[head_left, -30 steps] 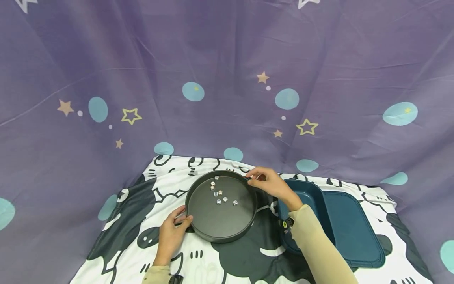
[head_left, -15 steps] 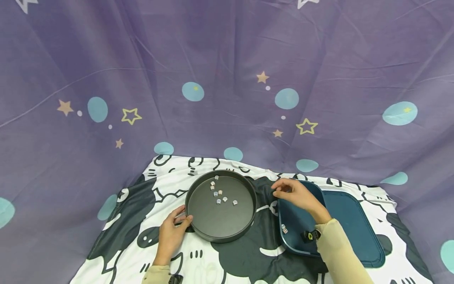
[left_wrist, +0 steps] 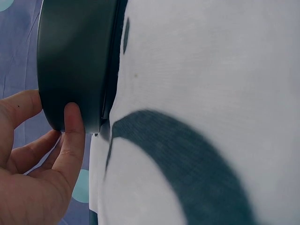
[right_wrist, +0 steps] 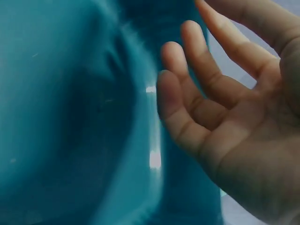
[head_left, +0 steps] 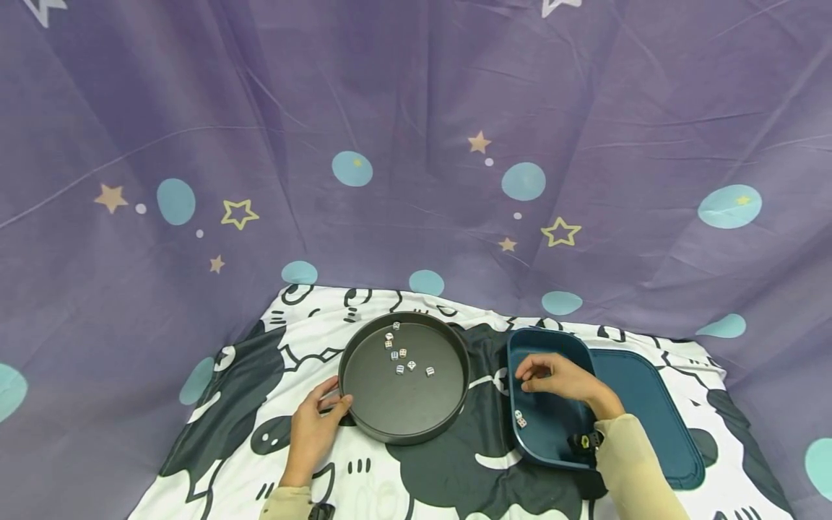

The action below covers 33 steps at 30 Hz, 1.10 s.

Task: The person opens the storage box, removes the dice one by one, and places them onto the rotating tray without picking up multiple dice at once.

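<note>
A round dark grey pan (head_left: 403,404) sits on the patterned cloth in the head view, with several small white dice (head_left: 403,353) scattered over its far half. My left hand (head_left: 313,433) holds the pan at its near left side. In the left wrist view, fingertips (left_wrist: 72,115) press on the pan's outer wall (left_wrist: 77,56). My right hand (head_left: 564,383) is over the deep blue tray (head_left: 552,440), fingers loosely bent and nothing between them. Two dice (head_left: 520,419) lie by that tray's left wall. The right wrist view shows the bare palm beside the tray's blue wall (right_wrist: 154,136).
A flat blue tray or lid (head_left: 650,412) lies to the right, partly under the deep tray. Black-and-white cartoon cloth (head_left: 370,477) covers the table. Behind it hangs a purple curtain (head_left: 390,231) with stars and dots.
My right hand has left the pan's far right rim and moved right, then down over the deep blue tray, uncovering two dice. The left hand, pan and dice in it stay put.
</note>
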{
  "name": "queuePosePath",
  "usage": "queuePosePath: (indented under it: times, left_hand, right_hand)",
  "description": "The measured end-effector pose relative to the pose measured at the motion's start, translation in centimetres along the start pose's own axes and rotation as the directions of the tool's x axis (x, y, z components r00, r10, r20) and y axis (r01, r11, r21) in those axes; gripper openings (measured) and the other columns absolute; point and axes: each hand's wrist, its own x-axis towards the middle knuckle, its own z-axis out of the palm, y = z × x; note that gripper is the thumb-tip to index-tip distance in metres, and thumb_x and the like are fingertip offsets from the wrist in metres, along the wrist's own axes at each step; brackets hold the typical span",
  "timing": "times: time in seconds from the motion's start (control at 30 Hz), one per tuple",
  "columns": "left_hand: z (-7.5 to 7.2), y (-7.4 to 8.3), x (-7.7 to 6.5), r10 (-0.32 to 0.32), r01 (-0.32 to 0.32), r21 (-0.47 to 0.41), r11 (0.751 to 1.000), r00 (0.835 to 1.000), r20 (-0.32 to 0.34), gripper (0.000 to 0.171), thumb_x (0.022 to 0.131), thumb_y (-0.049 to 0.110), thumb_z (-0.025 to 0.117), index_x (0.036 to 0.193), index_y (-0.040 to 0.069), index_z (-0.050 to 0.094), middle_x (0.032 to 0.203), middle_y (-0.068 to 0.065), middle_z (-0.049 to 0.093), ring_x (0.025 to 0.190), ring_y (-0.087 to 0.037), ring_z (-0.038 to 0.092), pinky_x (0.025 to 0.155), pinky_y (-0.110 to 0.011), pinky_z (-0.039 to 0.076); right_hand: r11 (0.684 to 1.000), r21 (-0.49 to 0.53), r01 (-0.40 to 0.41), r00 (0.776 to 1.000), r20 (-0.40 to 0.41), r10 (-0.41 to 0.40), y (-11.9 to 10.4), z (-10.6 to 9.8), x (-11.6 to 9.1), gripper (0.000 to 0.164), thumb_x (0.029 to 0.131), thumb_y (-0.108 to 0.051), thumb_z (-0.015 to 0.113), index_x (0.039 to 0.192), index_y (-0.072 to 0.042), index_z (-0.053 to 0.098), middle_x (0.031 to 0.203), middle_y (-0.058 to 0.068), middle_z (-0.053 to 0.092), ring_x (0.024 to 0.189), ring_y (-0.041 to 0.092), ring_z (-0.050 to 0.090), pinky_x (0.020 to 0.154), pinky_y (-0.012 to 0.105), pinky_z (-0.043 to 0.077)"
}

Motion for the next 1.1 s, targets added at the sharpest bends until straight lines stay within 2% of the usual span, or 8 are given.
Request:
queuePosePath:
  times: [0.13, 0.23, 0.43, 0.73, 0.9, 1.1]
  left_hand:
    - [0.0, 0.0, -0.1, 0.005, -0.005, 0.013, 1.0, 1.0, -0.001, 0.05, 0.09, 0.024, 0.077, 0.136, 0.011, 0.062, 0.117, -0.012, 0.071, 0.106, -0.026, 0.068, 0.099, -0.048, 0.044]
    - [0.1, 0.0, -0.1, 0.003, -0.003, 0.022, 1.0, 1.0, 0.001, 0.049, 0.09, 0.024, 0.077, 0.136, 0.012, 0.062, 0.119, -0.011, 0.071, 0.106, -0.025, 0.068, 0.096, -0.047, 0.047]
    - [0.1, -0.1, 0.0, -0.006, 0.006, 0.031, 0.999, 1.0, 0.009, 0.05, 0.091, 0.024, 0.077, 0.137, 0.013, 0.061, 0.121, -0.01, 0.07, 0.107, -0.023, 0.068, 0.095, -0.045, 0.048]
    - [0.0, 0.1, 0.1, -0.009, 0.008, 0.042, 0.999, 1.0, 0.01, 0.05, 0.091, 0.025, 0.076, 0.137, 0.013, 0.062, 0.122, -0.011, 0.07, 0.107, -0.024, 0.068, 0.093, -0.045, 0.049]
    - [0.0, 0.1, 0.1, -0.01, 0.01, 0.051, 0.999, 1.0, 0.008, 0.05, 0.091, 0.025, 0.076, 0.137, 0.013, 0.061, 0.125, -0.01, 0.068, 0.107, -0.024, 0.068, 0.091, -0.043, 0.051]
    - [0.0, 0.1, 0.1, -0.01, 0.009, 0.042, 0.999, 1.0, 0.009, 0.05, 0.091, 0.025, 0.076, 0.137, 0.012, 0.061, 0.125, -0.011, 0.068, 0.107, -0.025, 0.068, 0.092, -0.044, 0.05]
  right_hand:
    - [0.999, 0.046, 0.023, 0.995, 0.101, -0.027, 1.2, 0.1, -0.3, 0.023, 0.091, 0.001, 0.069, 0.112, 0.01, 0.064, 0.097, 0.028, 0.063, 0.085, 0.019, 0.064, 0.071, 0.028, 0.054]
    - [0.998, 0.05, 0.031, 0.989, 0.143, -0.038, 1.7, 0.3, -0.4, 0.022, 0.09, 0.004, 0.069, 0.111, 0.01, 0.065, 0.093, 0.026, 0.062, 0.082, 0.017, 0.06, 0.068, 0.025, 0.052]
    - [1.0, -0.017, -0.004, 0.98, 0.198, 0.007, 1.8, 0.7, -0.5, 0.019, 0.087, 0.003, 0.072, 0.106, 0.004, 0.07, 0.09, 0.021, 0.062, 0.081, 0.015, 0.056, 0.067, 0.024, 0.049]
    - [0.994, -0.079, -0.077, 0.97, 0.223, 0.093, 1.8, 1.3, -0.2, 0.019, 0.083, -0.002, 0.078, 0.102, -0.004, 0.073, 0.088, 0.018, 0.061, 0.075, 0.011, 0.05, 0.065, 0.022, 0.045]
    - [0.996, -0.065, -0.066, 0.967, 0.243, 0.08, 1.8, 1.4, 0.0, 0.019, 0.082, -0.003, 0.079, 0.1, -0.004, 0.073, 0.086, 0.017, 0.062, 0.073, 0.01, 0.049, 0.063, 0.022, 0.045]
    - [0.995, -0.083, -0.048, 0.972, 0.224, 0.065, 1.8, 1.7, 0.1, 0.018, 0.08, -0.006, 0.082, 0.095, -0.006, 0.074, 0.086, 0.018, 0.062, 0.077, 0.015, 0.05, 0.066, 0.022, 0.044]
